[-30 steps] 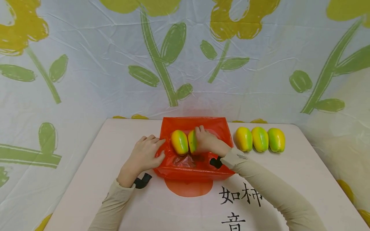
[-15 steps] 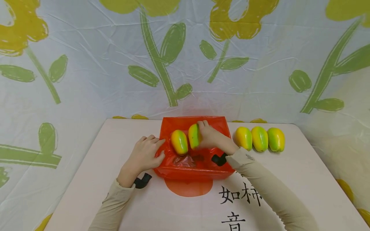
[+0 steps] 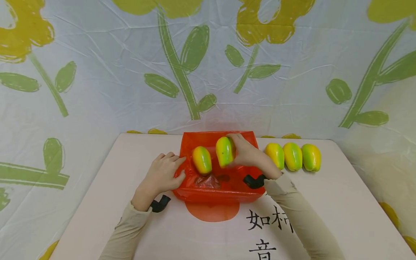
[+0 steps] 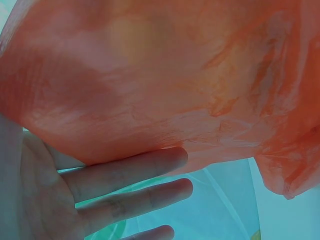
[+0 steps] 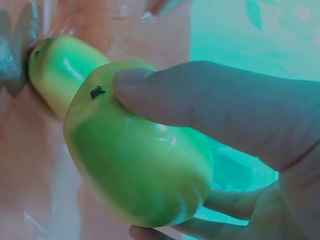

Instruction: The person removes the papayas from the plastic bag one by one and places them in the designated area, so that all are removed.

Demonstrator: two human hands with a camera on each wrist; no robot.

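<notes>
My right hand [image 3: 244, 151] grips a yellow-green mango [image 3: 225, 151] over the red plastic bag [image 3: 218, 195]. In the right wrist view the thumb lies over the top of this mango [image 5: 140, 160] by its dark stem spot, and fingers pass beneath it. A second mango [image 3: 202, 160] lies inside the bag, to the left of the held one. My left hand [image 3: 164, 171] is at the bag's left side with its fingers spread. The left wrist view shows straight fingers [image 4: 135, 172], one of them against the red plastic.
Three more mangoes [image 3: 293, 156] stand in a row on the table [image 3: 156, 234], right of the bag. A crumpled clear piece [image 3: 208, 181] lies in the bag. Black wrist mounts [image 3: 160, 203] sit on both wrists. A flower-patterned sheet [image 3: 130, 72] surrounds the table.
My right hand has lifted the mango away from the one beside it and moved rightward with it, turning it a little. The left hand stays where it was.
</notes>
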